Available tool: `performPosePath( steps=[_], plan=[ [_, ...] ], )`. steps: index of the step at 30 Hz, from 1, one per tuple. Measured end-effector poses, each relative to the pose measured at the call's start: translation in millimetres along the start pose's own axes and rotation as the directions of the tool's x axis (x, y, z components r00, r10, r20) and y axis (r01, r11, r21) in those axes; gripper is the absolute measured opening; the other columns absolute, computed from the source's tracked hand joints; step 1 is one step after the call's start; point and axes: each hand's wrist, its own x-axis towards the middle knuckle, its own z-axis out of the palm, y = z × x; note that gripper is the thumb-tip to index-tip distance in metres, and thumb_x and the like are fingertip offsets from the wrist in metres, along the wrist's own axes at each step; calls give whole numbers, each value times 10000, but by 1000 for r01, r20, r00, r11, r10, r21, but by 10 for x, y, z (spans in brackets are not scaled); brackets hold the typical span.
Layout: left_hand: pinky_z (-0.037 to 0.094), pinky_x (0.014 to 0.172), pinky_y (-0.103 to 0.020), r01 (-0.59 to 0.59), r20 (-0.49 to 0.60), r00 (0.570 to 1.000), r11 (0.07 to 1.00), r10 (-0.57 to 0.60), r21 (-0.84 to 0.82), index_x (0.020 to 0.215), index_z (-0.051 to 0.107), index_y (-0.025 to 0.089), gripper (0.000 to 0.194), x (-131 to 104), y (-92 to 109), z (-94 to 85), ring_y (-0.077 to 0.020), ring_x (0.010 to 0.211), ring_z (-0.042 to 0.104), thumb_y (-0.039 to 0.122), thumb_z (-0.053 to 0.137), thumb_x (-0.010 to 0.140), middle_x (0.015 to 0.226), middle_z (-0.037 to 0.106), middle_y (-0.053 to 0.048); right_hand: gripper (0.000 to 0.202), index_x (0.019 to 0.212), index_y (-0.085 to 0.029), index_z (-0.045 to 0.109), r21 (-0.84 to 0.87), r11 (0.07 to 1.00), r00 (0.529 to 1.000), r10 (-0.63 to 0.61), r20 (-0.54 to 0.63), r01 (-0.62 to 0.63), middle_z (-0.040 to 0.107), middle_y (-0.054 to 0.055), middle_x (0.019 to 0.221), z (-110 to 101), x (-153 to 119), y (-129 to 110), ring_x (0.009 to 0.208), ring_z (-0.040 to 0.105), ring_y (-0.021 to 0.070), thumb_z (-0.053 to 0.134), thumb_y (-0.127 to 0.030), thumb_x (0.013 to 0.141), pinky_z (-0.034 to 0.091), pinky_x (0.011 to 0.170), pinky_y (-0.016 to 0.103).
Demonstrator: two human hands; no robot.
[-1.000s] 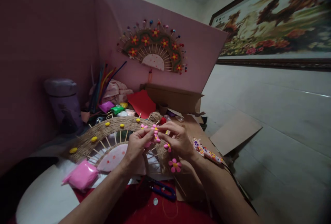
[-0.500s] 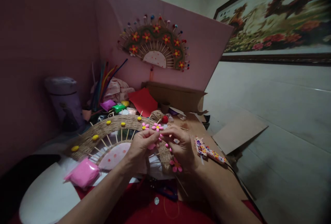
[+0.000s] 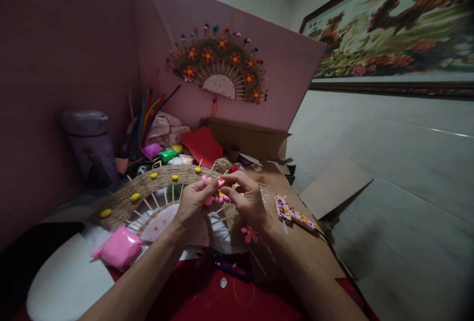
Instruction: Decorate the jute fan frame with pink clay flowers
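Observation:
A twine-wrapped fan frame (image 3: 165,176) with thin sticks and yellow ovals lies in front of me. Above its right part, my left hand (image 3: 194,205) is closed, its thumb and fingers pinched at small pink petals (image 3: 208,200). My right hand (image 3: 246,200) is beside it, fingers bent together at pink and yellow clay pieces (image 3: 223,196); exactly what its fingertips grip is hidden. A pink flower (image 3: 249,233) with an orange-red centre sits at the fan's lower right end. A pink clay packet (image 3: 119,247) rests at the fan's lower left.
A floral-patterned glue gun (image 3: 294,215) with a cable lies on cardboard at the right. Blue-handled scissors (image 3: 233,266) are on the red cloth near me. A purple tumbler (image 3: 92,150) stands at the left. A finished fan (image 3: 224,64) hangs on the pink board behind.
Both hands have shifted slightly left, and the right hand's fingers have moved over the pink and yellow pieces. The whole view has also shifted slightly.

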Motion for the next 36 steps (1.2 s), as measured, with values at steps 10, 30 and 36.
performPosePath(
  steps=[10,30,36],
  plan=[
    [268,384,-124,4,23,1000,999,-5,44,571,595,99,388,1,-25,8,-33,425,448,398,838,528,477,537,11,36,810,-216,696,-9,996,993,-90,-76,90,640,26,797,-35,-93,-26,750,604,144,666,-206,791,476,604,259],
    [228,376,-141,11,44,999,995,-15,103,631,623,104,404,23,-70,-29,-29,413,397,485,758,630,509,543,-3,120,856,-224,683,-89,983,984,-169,-63,163,670,33,837,-57,-143,29,811,627,161,608,-138,817,508,731,301],
    [216,387,-147,-6,70,998,989,-4,150,634,618,113,348,44,-111,-78,-36,431,394,418,785,609,512,523,12,122,879,-225,673,-148,977,986,-162,-37,155,677,31,856,-67,-155,21,818,629,158,600,-144,824,507,730,288]
  ],
)
